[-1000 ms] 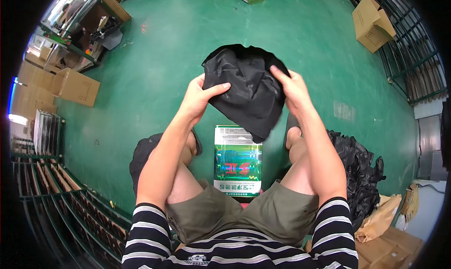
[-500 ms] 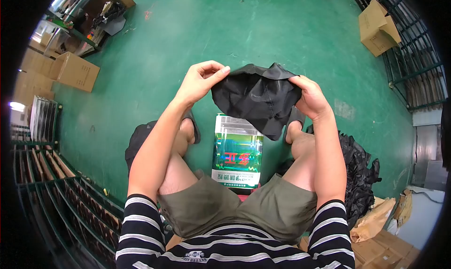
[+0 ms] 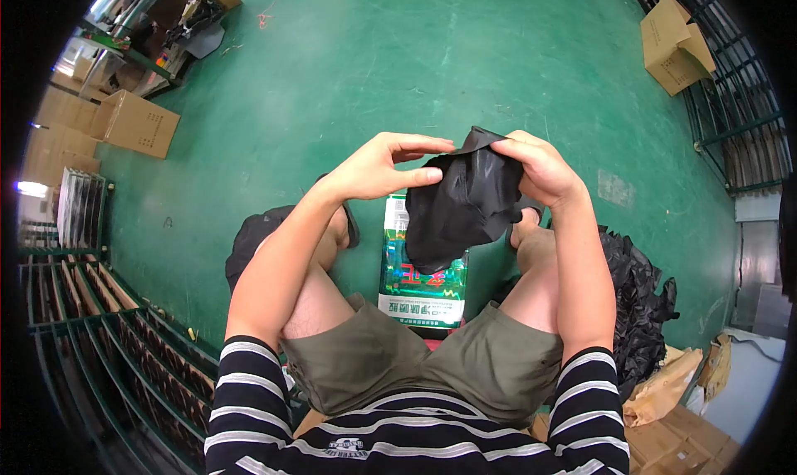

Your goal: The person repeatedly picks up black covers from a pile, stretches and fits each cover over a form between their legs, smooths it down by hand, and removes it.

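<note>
A limp, slightly shiny black cloth piece [image 3: 465, 201] hangs in front of me, folded narrow at its top; its exact kind is unclear. My right hand [image 3: 544, 172] pinches its upper right edge between thumb and fingers. At the cloth's left side, my left hand [image 3: 382, 166] has its fingers stretched out and its thumb apart, the tips touching or just beside the fabric. Below the cloth stands a green and white printed tin [image 3: 423, 305] between my legs, its upper part partly covered from view.
Crumpled black cloth pieces [image 3: 635, 309] are heaped at my right, and more black cloth [image 3: 253, 243] lies by my left leg. Cardboard boxes [image 3: 143, 125] stand at the left and at the far right. Green metal racks [image 3: 116, 350] line both sides of the green floor [image 3: 374, 68].
My left hand has moved right and slightly down, its fingers opening off the cloth's left edge. The spread cloth has gathered narrower and hangs from the right hand, over the tin.
</note>
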The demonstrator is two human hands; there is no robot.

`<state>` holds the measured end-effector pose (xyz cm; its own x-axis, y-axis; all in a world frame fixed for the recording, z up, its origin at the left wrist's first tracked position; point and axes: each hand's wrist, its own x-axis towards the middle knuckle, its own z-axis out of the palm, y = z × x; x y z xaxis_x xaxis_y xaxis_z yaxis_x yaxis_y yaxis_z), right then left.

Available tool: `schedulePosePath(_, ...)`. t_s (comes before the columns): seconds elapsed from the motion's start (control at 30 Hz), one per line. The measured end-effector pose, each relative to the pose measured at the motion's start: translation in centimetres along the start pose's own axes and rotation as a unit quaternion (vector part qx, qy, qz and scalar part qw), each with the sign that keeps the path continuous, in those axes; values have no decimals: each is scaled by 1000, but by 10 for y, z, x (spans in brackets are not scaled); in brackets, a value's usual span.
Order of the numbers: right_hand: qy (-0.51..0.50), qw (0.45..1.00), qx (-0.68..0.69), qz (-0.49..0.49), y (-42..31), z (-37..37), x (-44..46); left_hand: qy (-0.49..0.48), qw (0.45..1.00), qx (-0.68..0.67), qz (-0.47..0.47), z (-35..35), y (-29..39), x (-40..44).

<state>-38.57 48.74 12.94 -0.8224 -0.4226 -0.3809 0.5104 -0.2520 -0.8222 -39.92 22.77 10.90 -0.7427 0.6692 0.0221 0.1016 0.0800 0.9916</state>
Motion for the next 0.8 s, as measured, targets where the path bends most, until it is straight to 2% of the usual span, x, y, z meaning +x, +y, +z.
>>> schedulePosePath(0.07,42,999,-15,-2,-3,6,0,-22,999,-2,-32,-3,-9,1)
schedulePosePath(0.1,43,999,-14,-1,-4,2,3,-9,995,-27,-91,-6,-11,-2)
schedulePosePath(0.13,-33,998,-55,6,-6,-6,6,-29,995,-27,-88,-16,-6,-3)
schedulePosePath(0.17,-109,989,-96,13,-8,-11,7,12,995,-75,-63,-20,-6,-5)
schedulePosePath(0.2,-99,985,-143,4,-13,-12,4,27,981,-163,-104,-28,0,-9)
schedulePosePath(0.23,-99,985,-142,3,-13,-14,3,-14,956,-268,-115,-39,4,-14)
schedulePosePath(0.3,-153,958,-238,53,-14,-16,3,-67,926,-352,-117,-33,9,-23)
schedulePosePath(0.33,-207,944,-255,32,-11,-16,5,-68,920,-359,-141,-26,9,-25)
schedulePosePath(0.37,-223,942,-250,33,-8,-14,5,-107,915,-363,-142,-25,-3,-26)
schedulePosePath(0.4,-240,939,-245,34,-5,-11,3,-12,900,-378,-215,-6,18,-29)
schedulePosePath(0.43,-237,939,-237,78,-6,-8,-2,-48,891,-389,-229,-6,5,-32)
schedulePosePath(0.47,-237,939,-236,79,-10,-4,-7,-84,880,-400,-242,-7,-12,-36)
schedulePosePath(0.5,-257,937,-224,75,-14,-1,-12,-163,895,-355,-213,-17,-21,-40)
schedulePosePath(0.57,-275,935,-211,70,-17,-2,-14,-277,892,-310,-178,-24,-40,-38)
schedulePosePath(0.6,-286,927,-232,75,-16,-4,-13,-182,896,-319,-249,-30,-36,-49)
schedulePosePath(0.7,-315,900,-285,95,-14,-20,-5,-157,839,-511,-102,-22,-17,-55)
schedulePosePath(0.73,-331,895,-288,78,-17,-16,-8,-157,839,-511,-102,-21,-18,-56)
schedulePosePath(0.8,-325,891,-313,47,-17,-20,-3,-170,795,-575,-86,-19,-15,-55)
